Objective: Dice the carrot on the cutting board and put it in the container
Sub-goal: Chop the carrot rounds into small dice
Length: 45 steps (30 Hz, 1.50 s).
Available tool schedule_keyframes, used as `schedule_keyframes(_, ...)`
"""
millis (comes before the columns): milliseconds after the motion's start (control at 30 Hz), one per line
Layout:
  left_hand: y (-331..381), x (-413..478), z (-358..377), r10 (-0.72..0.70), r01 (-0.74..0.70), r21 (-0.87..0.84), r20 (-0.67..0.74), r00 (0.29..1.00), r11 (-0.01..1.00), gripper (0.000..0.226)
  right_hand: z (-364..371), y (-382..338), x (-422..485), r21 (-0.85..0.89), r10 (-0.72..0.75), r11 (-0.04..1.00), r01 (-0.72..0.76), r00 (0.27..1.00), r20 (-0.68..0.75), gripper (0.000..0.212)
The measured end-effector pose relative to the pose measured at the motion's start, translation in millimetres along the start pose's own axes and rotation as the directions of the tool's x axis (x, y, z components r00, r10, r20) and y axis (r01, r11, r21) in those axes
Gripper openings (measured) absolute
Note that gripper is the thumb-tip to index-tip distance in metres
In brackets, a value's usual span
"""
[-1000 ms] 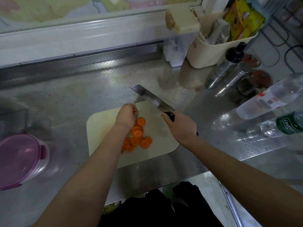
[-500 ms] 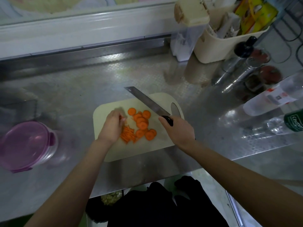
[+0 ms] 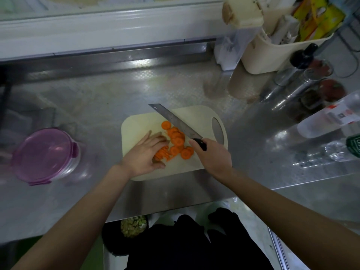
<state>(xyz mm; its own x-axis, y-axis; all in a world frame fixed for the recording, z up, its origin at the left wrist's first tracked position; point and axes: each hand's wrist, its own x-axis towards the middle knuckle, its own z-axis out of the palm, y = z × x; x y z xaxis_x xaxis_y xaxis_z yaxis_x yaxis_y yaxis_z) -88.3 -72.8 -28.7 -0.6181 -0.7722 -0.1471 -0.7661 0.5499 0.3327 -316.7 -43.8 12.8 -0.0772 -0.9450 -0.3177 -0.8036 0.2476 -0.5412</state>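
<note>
Mid-dice. Carrot slices on cutting board between the hands; left hand flat, fingers spread on them; right hand wrapped round knife. Next, probably: bunch tight, chop crosswise. Container out beyond left hand.

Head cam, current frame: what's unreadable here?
Head view only:
- Carrot slices: some lie under the left hand, so no full count.
- Knife: the right hand wraps the handle; only its black front end shows.
- Container: closed and blurred; contents unknown.
- Green-label bottle: cut off by the right edge.
</note>
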Motion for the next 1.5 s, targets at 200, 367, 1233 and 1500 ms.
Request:
schedule_keyframes(200, 8.4, 1.5, 14.6, -0.094, 0.089, -0.049, -0.121, 0.988, 0.995, 0.058, 7.5, -1.0, -3.6, -0.004, -0.005, 1.000, 0.005, 1.000, -0.005, 0.046)
schedule_keyframes(367, 20.7, 4.2, 16.5, -0.191, 0.177, -0.076, -0.273, 0.943, 0.981, 0.026, 9.3, -2.4, -5.2, -0.013, -0.005, 1.000, 0.005, 1.000, -0.003, 0.048)
schedule_keyframes(1233, 25.0, 1.0, 20.0, -0.279, 0.267, -0.084, -0.313, 0.908, 0.960, 0.041, 18.8, -13.1, -7.1, 0.063, -0.022, 0.998, 0.020, 0.999, 0.024, 0.045)
schedule_keyframes(1500, 27.6, -11.3, 27.0, -0.406, 0.322, -0.275, -0.348, 0.845, 0.906, 0.028, 37.5, -29.5, -16.5, 0.254, -0.034, 0.967, 0.006, 0.994, 0.106, 0.046)
